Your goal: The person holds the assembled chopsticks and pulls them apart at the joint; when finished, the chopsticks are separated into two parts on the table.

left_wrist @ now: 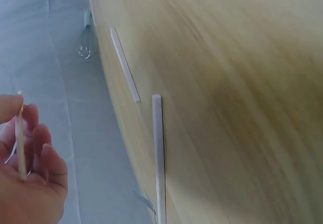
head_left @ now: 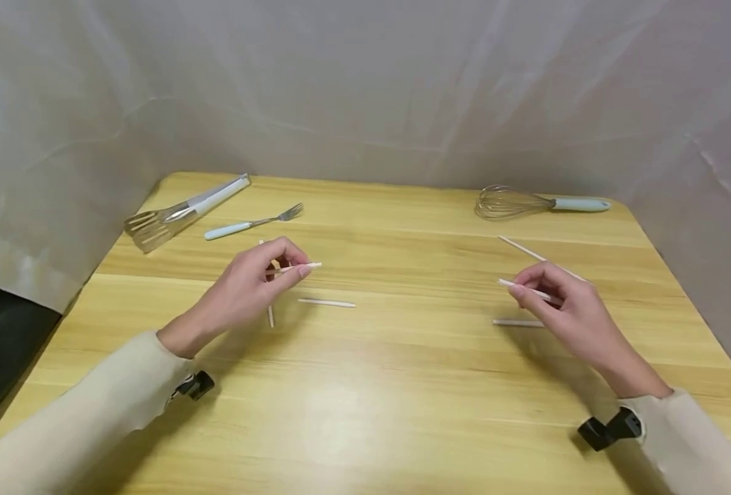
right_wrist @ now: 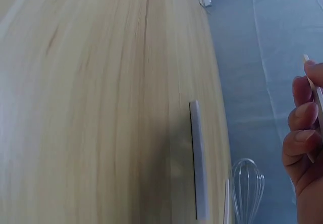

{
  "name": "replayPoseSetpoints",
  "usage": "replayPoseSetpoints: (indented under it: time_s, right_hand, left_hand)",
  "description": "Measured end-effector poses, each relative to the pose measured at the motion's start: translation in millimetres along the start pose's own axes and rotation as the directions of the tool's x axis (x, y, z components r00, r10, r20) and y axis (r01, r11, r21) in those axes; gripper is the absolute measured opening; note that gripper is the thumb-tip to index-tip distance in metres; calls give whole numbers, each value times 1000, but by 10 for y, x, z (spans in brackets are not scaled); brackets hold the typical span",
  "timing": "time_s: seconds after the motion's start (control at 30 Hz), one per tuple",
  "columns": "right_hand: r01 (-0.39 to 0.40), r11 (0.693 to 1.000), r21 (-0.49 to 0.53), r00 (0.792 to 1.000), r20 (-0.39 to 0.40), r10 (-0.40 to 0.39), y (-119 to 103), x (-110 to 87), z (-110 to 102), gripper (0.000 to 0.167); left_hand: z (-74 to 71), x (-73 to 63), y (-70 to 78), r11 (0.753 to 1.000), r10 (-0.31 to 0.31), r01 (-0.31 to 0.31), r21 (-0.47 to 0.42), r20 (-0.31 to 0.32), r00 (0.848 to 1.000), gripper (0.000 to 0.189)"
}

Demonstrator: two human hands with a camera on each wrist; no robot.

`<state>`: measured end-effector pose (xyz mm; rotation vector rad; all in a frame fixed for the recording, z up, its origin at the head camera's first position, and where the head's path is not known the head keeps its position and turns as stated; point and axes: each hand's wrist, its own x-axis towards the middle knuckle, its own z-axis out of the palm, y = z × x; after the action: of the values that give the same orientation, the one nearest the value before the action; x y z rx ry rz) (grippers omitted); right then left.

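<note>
White stick (head_left: 314,265) pinched in left grip (head_left: 247,282), second stick (head_left: 546,297) in right grip (head_left: 578,309), likely for tip control, inside bench (head_left: 402,371) edges.

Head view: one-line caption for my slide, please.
Left hand pinching one thin white stick, right hand pinching another, above a yellow wood-grain table.

Left sleeve (head_left: 93,402): pale beige cloth, long, lightly creased, ends at the wrist. Right sleeve (head_left: 699,440) matches. Left wrist camera (head_left: 199,386) — small, black, blocky, at the cuff edge. Right wrist camera (head_left: 613,427) — also black, squarish block joined to a second piece. Left hand (head_left: 247,282), right hand (head_left: 575,309): bare.
</note>
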<state>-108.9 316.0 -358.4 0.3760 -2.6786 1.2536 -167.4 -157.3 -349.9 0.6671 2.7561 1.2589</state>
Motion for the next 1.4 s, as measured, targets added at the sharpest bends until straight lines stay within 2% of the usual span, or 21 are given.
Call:
replayPoseSetpoints:
  time_s: [0.23,0.53,0.67,0.8,0.9,1.0,1.13,1.27,1.4]
  right_hand:
    - [-3,999,-51,1000,1,3,96,-27,-74,8]
    - [8,998,-66,999,34,-6,260,-6,-122,10]
    - [67,994,-92,997,51,-63,323,5,-112,14]
    - [133,977,-165,990,60,-125,379,12,-77,21]
    - [155,973,-173,986,89,-141,413,11,-49,22]
    - [155,972,-176,983,129,-133,437,7,-28,20]
    - [103,976,-190,983,167,-72,457,-1,-15,15]
    - [62,981,-184,984,176,-29,474,1,-16,12]
    - [65,979,-194,982,185,-28,489,11,-23,12]
  left_hand:
    - [35,83,-51,1000,17,-16,-5,97,995,17]
    - [79,151,-90,1000,30,-29,-11,157,987,18]
    - [125,189,-91,999,32,-34,3,178,983,17]
    - [182,229,-95,999,27,-33,26,187,982,15]
    - [227,254,-103,999,21,-28,36,191,981,13]
    - [270,271,-112,999,24,-33,42,197,980,12]
    - [321,291,-124,997,33,-46,58,206,978,10]
    - [354,306,-132,994,33,-54,98,209,977,9]
    - [369,331,-134,991,31,-59,119,224,974,7]
